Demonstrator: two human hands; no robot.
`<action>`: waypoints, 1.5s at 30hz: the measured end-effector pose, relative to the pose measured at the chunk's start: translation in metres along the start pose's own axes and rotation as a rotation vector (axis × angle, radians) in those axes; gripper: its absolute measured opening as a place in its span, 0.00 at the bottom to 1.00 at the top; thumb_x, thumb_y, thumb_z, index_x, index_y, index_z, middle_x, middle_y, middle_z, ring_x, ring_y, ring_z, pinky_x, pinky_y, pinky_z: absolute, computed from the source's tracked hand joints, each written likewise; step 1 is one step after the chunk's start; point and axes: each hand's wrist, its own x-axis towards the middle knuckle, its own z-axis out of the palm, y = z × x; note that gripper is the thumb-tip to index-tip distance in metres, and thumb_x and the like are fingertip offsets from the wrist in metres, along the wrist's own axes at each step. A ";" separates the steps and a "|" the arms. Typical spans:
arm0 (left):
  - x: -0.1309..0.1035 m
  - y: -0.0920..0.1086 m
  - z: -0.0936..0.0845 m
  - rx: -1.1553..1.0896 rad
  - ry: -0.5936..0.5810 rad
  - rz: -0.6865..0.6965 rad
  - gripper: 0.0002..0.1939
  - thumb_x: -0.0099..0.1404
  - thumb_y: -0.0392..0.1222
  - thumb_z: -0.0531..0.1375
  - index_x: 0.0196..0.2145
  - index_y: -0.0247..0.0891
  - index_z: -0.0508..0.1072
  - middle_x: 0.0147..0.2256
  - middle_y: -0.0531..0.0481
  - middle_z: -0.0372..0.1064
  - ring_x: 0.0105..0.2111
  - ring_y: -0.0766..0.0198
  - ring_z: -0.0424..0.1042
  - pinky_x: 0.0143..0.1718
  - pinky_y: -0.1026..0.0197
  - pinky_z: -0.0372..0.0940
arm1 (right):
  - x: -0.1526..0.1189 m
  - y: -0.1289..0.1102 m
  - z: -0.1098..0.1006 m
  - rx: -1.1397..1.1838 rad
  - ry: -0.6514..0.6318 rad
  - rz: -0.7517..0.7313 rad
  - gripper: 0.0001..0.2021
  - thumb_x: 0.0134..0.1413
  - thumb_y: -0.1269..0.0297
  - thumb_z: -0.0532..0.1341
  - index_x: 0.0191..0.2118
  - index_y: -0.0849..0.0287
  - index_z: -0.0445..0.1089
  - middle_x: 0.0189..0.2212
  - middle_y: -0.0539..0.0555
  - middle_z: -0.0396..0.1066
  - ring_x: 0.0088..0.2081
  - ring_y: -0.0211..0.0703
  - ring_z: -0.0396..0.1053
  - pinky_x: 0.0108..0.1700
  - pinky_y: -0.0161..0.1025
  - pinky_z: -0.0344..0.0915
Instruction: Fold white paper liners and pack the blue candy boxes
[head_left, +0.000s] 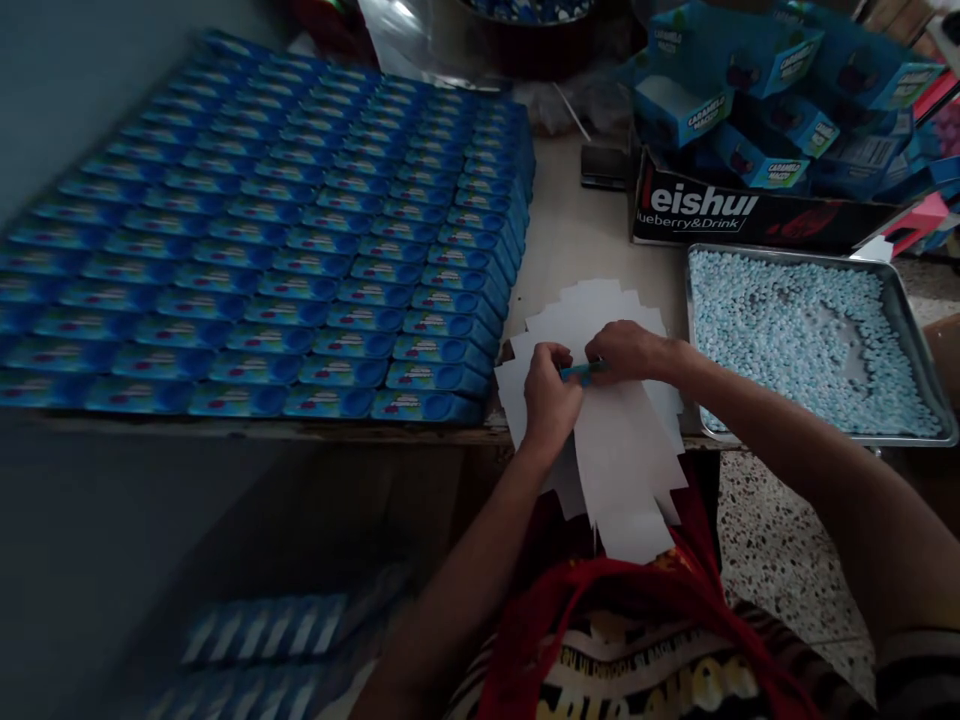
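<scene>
A white die-cut cardboard box blank [624, 465] lies in front of me, its near end hanging over the table edge toward my lap. My left hand [551, 395] grips the left side of its far end, fingers bent. Across from it, my right hand [626, 350] is closed on the right side. Between the two hands a folded-up strip shows a blue printed face [581, 372]; my fingers partly cover it. Beneath lie more white blanks [589, 300] in a fanned pile, with notched edges sticking out.
Rows of blue printed small boxes [300, 240] fill the table's left side. On the right, a metal tray [696, 340] holds pale blue pellets. Behind it stands a black carton [697, 210] with larger blue boxes [772, 150]. More blue boxes [262, 630] are lower left.
</scene>
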 end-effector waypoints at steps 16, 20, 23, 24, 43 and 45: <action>-0.025 -0.018 -0.016 -0.396 0.009 -0.128 0.16 0.70 0.57 0.59 0.44 0.42 0.69 0.43 0.49 0.70 0.44 0.60 0.70 0.48 0.60 0.65 | 0.026 -0.024 0.059 0.160 0.088 0.085 0.06 0.61 0.68 0.66 0.43 0.53 0.77 0.31 0.55 0.77 0.42 0.50 0.76 0.45 0.45 0.66; -0.030 -0.017 -0.050 -0.294 -0.093 -0.039 0.19 0.72 0.60 0.57 0.46 0.42 0.74 0.46 0.45 0.74 0.48 0.55 0.72 0.53 0.55 0.67 | 0.019 -0.019 0.043 -0.009 0.095 0.074 0.08 0.62 0.72 0.62 0.43 0.54 0.77 0.36 0.56 0.79 0.45 0.50 0.76 0.48 0.46 0.67; -0.036 -0.009 -0.092 -0.070 -0.126 0.268 0.16 0.70 0.52 0.61 0.52 0.44 0.76 0.52 0.44 0.75 0.56 0.50 0.72 0.62 0.47 0.63 | 0.020 -0.013 0.016 -0.115 0.053 0.010 0.13 0.59 0.79 0.61 0.43 0.55 0.77 0.41 0.57 0.80 0.48 0.51 0.76 0.50 0.47 0.67; -0.039 -0.006 -0.105 0.034 -0.161 0.410 0.16 0.68 0.47 0.64 0.52 0.46 0.76 0.54 0.44 0.75 0.59 0.48 0.70 0.66 0.45 0.59 | 0.022 -0.014 0.006 -0.153 0.033 -0.015 0.14 0.58 0.80 0.60 0.43 0.56 0.78 0.42 0.57 0.80 0.48 0.52 0.76 0.50 0.47 0.67; -0.121 -0.015 -0.089 -0.259 0.002 -0.080 0.30 0.64 0.60 0.66 0.56 0.42 0.67 0.48 0.43 0.73 0.42 0.56 0.77 0.42 0.54 0.75 | -0.194 0.001 0.008 1.253 0.166 0.790 0.23 0.61 0.48 0.63 0.53 0.60 0.65 0.25 0.52 0.75 0.21 0.39 0.71 0.26 0.36 0.71; -0.092 -0.014 -0.068 -0.376 -0.123 -0.160 0.30 0.69 0.64 0.60 0.59 0.43 0.66 0.53 0.41 0.72 0.48 0.54 0.77 0.46 0.52 0.75 | -0.217 -0.035 0.029 1.358 -0.005 0.694 0.27 0.60 0.37 0.60 0.49 0.59 0.67 0.24 0.52 0.75 0.20 0.37 0.69 0.24 0.35 0.68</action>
